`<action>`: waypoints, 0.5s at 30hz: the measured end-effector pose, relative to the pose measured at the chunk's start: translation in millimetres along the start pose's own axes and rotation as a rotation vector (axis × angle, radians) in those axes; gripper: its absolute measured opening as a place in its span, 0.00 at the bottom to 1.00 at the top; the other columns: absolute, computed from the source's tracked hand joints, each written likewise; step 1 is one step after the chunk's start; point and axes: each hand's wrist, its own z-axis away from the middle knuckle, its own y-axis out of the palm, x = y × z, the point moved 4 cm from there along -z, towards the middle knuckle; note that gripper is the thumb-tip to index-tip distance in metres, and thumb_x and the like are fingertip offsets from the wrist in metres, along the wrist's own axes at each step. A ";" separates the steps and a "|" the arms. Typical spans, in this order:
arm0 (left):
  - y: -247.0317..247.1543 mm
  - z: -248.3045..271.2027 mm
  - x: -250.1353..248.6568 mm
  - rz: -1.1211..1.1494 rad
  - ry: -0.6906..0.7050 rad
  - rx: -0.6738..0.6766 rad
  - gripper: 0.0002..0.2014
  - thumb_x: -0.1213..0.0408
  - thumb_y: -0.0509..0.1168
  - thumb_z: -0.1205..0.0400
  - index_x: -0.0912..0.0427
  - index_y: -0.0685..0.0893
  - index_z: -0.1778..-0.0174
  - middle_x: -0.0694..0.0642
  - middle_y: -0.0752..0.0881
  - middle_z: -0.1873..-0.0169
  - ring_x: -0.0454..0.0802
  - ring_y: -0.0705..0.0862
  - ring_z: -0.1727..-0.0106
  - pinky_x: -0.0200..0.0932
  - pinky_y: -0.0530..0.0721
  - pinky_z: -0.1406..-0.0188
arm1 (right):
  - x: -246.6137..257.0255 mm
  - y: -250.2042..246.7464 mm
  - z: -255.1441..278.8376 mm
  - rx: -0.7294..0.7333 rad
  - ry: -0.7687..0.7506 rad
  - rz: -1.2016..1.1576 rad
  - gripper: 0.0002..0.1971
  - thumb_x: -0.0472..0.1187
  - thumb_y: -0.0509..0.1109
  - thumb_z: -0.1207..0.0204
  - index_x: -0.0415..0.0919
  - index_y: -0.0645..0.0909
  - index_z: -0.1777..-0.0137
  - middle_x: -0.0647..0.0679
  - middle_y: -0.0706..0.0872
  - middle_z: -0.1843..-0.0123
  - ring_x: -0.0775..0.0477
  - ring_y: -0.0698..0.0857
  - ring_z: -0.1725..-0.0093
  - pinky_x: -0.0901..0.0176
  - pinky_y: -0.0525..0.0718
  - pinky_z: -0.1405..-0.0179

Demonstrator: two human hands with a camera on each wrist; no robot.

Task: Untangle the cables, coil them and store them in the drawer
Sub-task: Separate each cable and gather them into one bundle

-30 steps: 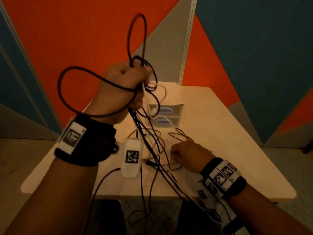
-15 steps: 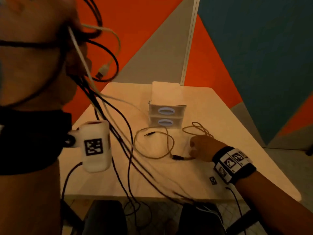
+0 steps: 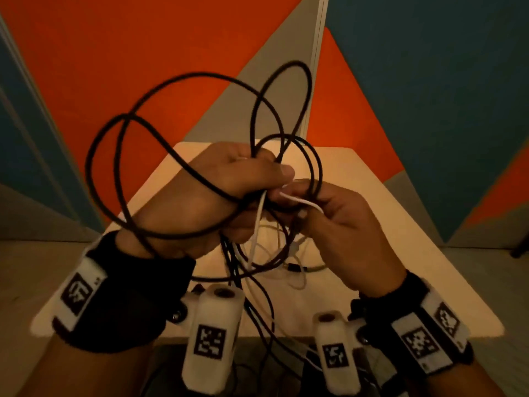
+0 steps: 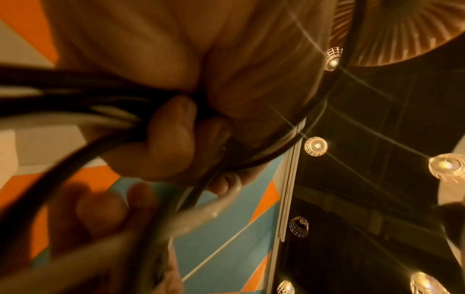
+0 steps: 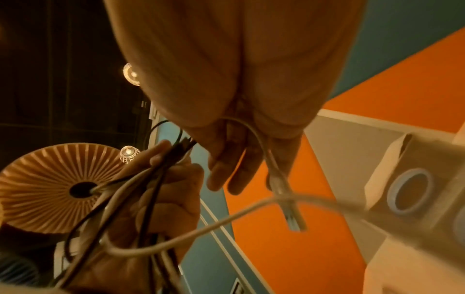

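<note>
My left hand (image 3: 229, 179) is raised over the table and grips a tangled bundle of black cables (image 3: 296, 63). Their big loops stand above the hand and wrap round my wrist. The left wrist view shows the fingers (image 4: 173, 127) curled round black and white strands (image 4: 75, 83). Just to the right, my right hand (image 3: 329, 213) pinches a white cable (image 3: 300, 201) that comes out of the bundle. Its USB plug (image 5: 289, 210) dangles below the right palm (image 5: 239, 159). The head view hides the drawer unit behind my hands; it shows in the right wrist view (image 5: 407, 191).
A light wooden table (image 3: 400, 253) lies below my hands. A thin beige cable with a black plug (image 3: 294, 267) rests on it under them. More cable ends hang over the table's near edge. Orange, blue and grey wall panels stand behind.
My left hand came down from high on the left to the centre with the bundle. My right hand left the table, rose to the bundle and took the white cable.
</note>
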 end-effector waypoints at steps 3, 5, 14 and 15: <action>-0.2 10.2 5.6 -0.007 0.053 -0.017 0.14 0.61 0.71 0.23 0.61 0.79 0.72 0.57 0.64 0.82 0.48 0.60 0.83 0.35 0.63 0.82 | -0.5 -6.0 11.9 -0.045 0.053 -0.063 0.13 0.29 0.59 0.12 0.30 0.84 0.38 0.36 0.91 0.52 0.41 0.92 0.55 0.47 0.91 0.54; -6.3 12.0 9.3 -0.028 0.049 -0.071 0.14 0.60 0.73 0.25 0.60 0.79 0.73 0.56 0.66 0.82 0.49 0.62 0.84 0.36 0.65 0.82 | 3.2 -11.6 19.4 -0.068 0.050 -0.062 0.11 0.34 0.62 0.14 0.33 0.86 0.42 0.41 0.87 0.64 0.47 0.84 0.71 0.58 0.82 0.74; 11.4 32.3 29.0 -0.002 0.070 -0.078 0.11 0.62 0.71 0.23 0.53 0.86 0.72 0.49 0.73 0.82 0.46 0.65 0.84 0.35 0.65 0.82 | -5.0 -71.7 95.8 -0.240 0.329 -0.115 0.22 0.61 0.78 0.32 0.39 0.88 0.58 0.45 0.72 0.73 0.49 0.66 0.75 0.61 0.64 0.78; 12.8 30.5 32.6 0.033 0.054 -0.085 0.09 0.63 0.71 0.23 0.57 0.84 0.70 0.48 0.74 0.82 0.44 0.65 0.84 0.35 0.64 0.82 | -5.8 -76.1 101.1 -0.269 0.356 -0.040 0.17 0.57 0.74 0.28 0.42 0.89 0.58 0.45 0.75 0.73 0.48 0.68 0.74 0.62 0.67 0.76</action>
